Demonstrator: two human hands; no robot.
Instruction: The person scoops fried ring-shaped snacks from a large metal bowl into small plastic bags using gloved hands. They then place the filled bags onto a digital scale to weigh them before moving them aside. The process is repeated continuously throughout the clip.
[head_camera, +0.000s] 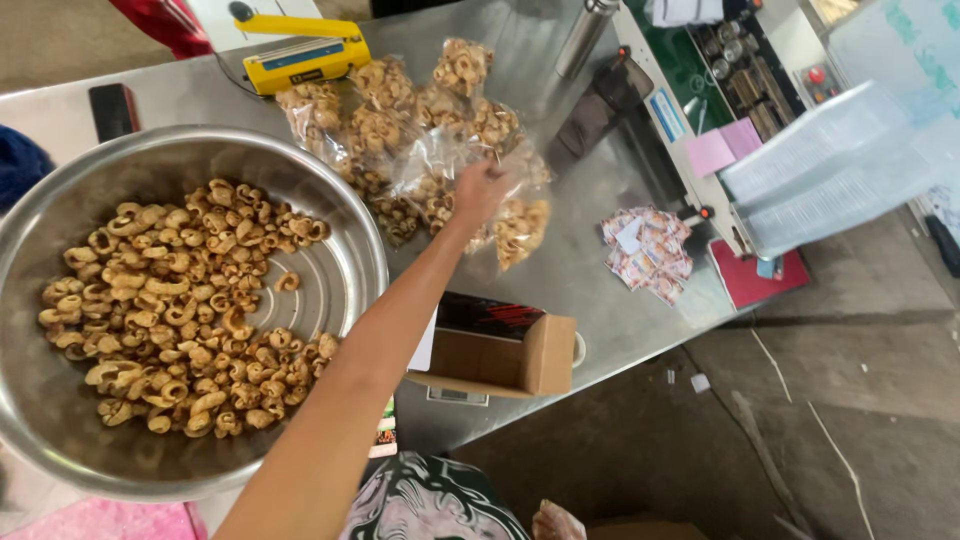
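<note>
My left hand (480, 188) reaches out over the steel table (590, 250) and grips the top of a clear plastic bag of snacks (515, 225), which sits in a pile of several filled clear bags (385, 125). A big steel bowl (345, 215) at the left holds many light-brown curled fried snacks (170, 300). My forearm passes over the bowl's right rim. My right hand is out of sight.
An open cardboard box (500, 355) sits near the table's front edge. A yellow hand sealer (300, 55) lies behind the bags, a dark phone (112, 108) to its left. Small printed packets (648, 250) lie at the right, next to a band sealing machine (730, 90) and a steel bottle (583, 35).
</note>
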